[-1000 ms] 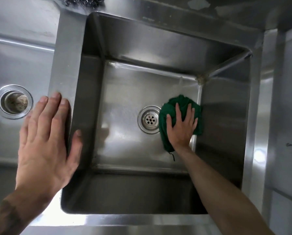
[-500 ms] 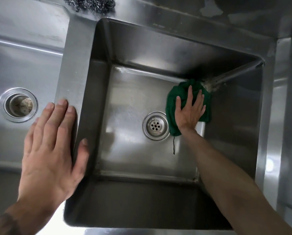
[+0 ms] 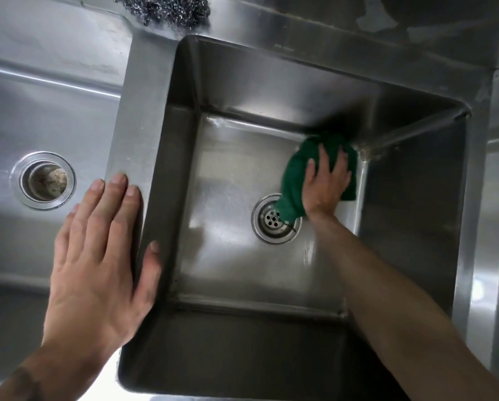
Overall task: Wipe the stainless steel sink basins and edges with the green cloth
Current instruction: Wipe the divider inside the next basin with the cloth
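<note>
View from above into a double stainless steel sink. Much of the green cloth (image 3: 293, 175) is hidden under the right hand (image 3: 326, 183); only its edges show around the fingers and palm. A steel wool scourer (image 3: 167, 7) sits on the back ledge and is cut off by the top of the frame. Both forearms run out of the bottom of the frame. The near wall of the deep right basin (image 3: 228, 256) is in dark shadow, and the brownish marks in its far right corner are hard to make out.

The cloth lies bunched on the floor of the right basin, pushed up against the far right corner. The right hand presses flat on top of it, fingers straight and spread, pointing toward the back wall. The cloth sticks out past the fingertips, to the left of the hand and a little to its right. Its lower tip reaches the rim of the round drain strainer (image 3: 274, 221), which is just left of the wrist.

The left hand (image 3: 98, 256) rests flat and open, holding nothing, on the steel divider (image 3: 138, 111) between the basins, thumb at the edge of the right basin. The shallow left basin (image 3: 54, 111) has an open drain (image 3: 44, 180) just beyond the fingertips.
</note>
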Tool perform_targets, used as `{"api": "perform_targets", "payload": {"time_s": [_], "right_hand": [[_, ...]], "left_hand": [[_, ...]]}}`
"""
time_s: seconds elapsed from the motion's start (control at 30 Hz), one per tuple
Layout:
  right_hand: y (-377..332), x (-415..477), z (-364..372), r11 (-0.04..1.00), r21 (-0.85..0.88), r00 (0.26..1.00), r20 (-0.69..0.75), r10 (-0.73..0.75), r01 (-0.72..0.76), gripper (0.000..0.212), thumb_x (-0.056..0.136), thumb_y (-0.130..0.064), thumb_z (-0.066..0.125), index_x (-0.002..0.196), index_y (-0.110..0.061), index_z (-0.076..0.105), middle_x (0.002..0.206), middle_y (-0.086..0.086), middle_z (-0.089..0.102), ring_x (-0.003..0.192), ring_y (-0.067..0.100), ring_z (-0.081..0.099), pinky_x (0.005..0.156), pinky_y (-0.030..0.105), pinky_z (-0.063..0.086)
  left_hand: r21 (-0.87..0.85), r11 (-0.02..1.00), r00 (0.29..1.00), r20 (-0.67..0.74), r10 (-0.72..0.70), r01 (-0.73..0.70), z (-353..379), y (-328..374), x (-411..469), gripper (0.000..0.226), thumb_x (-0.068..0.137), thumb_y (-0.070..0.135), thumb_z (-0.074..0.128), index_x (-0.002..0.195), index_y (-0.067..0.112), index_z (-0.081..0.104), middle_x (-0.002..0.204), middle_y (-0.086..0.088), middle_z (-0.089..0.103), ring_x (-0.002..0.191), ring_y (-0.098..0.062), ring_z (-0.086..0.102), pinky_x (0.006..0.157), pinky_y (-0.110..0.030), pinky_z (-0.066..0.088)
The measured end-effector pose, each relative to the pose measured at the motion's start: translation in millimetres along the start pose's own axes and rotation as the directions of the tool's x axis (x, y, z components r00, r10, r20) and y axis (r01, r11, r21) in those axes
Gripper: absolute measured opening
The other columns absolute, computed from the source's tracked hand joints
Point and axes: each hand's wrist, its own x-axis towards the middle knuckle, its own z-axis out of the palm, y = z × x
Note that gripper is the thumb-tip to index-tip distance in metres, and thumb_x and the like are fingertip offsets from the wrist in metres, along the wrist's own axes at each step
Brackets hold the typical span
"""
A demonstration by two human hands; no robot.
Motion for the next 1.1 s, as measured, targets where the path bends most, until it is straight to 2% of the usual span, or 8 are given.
{"api": "perform_targets", "payload": {"time_s": [0.17,0.37,0.47,0.57,0.67,0.77,0.87,1.1], "right_hand": [[-49,-13,11,0.967,0.093,0.971,-0.014,0.24,-0.237,0.063,0.103,-0.049,0.038,0.158,-0.019,0.043,0.17,0.02,0.022,0.159,0.037,0.016,0.127,0.06,0.011],[-150,-58,44,0.968,0.243,0.998,0.027,-0.063,0.054,0.051,0.102,-0.03,0.054,0.152,-0.021,0.051,0.166,0.018,0.034,0.156,0.036,0.027,0.126,0.054,0.012],[-190,-66,49,0.916,0.387,0.993,-0.007,-0.115,0.109,0.044,0.101,-0.016,0.055,0.145,-0.015,0.06,0.155,0.02,0.048,0.145,0.04,0.043,0.122,0.052,0.028],[-222,-71,43,0.781,0.624,0.991,0.093,-0.099,0.019,0.044,0.103,-0.009,0.053,0.147,-0.012,0.057,0.145,0.019,0.055,0.134,0.039,0.053,0.117,0.041,0.036],[-242,-71,28,0.572,0.797,0.968,0.251,-0.021,-0.195,0.051,0.105,-0.008,0.053,0.155,-0.017,0.045,0.157,0.007,0.049,0.145,0.022,0.045,0.123,0.035,0.034],[-249,-68,15,0.397,0.833,0.917,0.393,0.066,-0.386,0.062,0.106,-0.017,0.055,0.162,-0.027,0.029,0.162,-0.003,0.042,0.144,0.011,0.042,0.12,0.025,0.033],[-255,-67,-6,0.243,0.826,0.86,0.499,0.107,-0.509,0.063,0.107,-0.022,0.056,0.162,-0.026,0.027,0.156,-0.005,0.043,0.143,0.013,0.044,0.121,0.03,0.036],[-273,-70,-45,0.204,0.943,0.965,0.259,0.044,-0.263,0.039,0.105,-0.029,0.06,0.143,-0.025,0.053,0.145,0.0,0.059,0.136,0.013,0.054,0.121,0.041,0.039]], "left_hand": [[-0.001,1.0,1.0,0.013,-0.003,0.003,-1,-2,-2,0.067,0.102,0.033,0.044,0.16,-0.001,0.037,0.171,-0.018,0.031,0.161,-0.035,0.024,0.124,-0.064,0.03],[0.029,1.0,1.0,0.028,-0.011,0.01,-1,-2,-3,0.067,0.102,0.033,0.044,0.161,0.001,0.035,0.171,-0.017,0.03,0.161,-0.035,0.024,0.124,-0.062,0.031],[0.044,0.999,0.999,0.039,-0.011,0.009,-1,-2,-2,0.067,0.101,0.033,0.044,0.16,0.0,0.037,0.171,-0.017,0.031,0.161,-0.035,0.025,0.124,-0.061,0.03],[0.065,0.998,0.999,0.045,-0.011,0.008,-2,-2,-3,0.068,0.101,0.032,0.044,0.16,0.0,0.036,0.171,-0.017,0.031,0.161,-0.035,0.024,0.124,-0.061,0.031],[0.067,0.998,0.999,0.043,-0.017,0.014,-1,-2,-4,0.068,0.101,0.033,0.043,0.161,0.002,0.034,0.172,-0.016,0.029,0.161,-0.033,0.022,0.125,-0.057,0.027],[0.067,0.998,0.999,0.042,-0.011,0.008,-1,-2,-2,0.067,0.102,0.032,0.043,0.161,0.001,0.036,0.172,-0.017,0.03,0.161,-0.033,0.023,0.125,-0.057,0.027],[0.079,0.997,0.999,0.048,-0.002,-0.002,-1,-2,-2,0.067,0.102,0.032,0.042,0.16,0.0,0.036,0.172,-0.017,0.03,0.161,-0.034,0.023,0.126,-0.056,0.027],[0.074,0.997,0.998,0.058,-0.002,-0.002,-1,-3,-1,0.066,0.103,0.032,0.041,0.161,0.0,0.036,0.172,-0.016,0.028,0.162,-0.033,0.022,0.129,-0.055,0.024]]}}
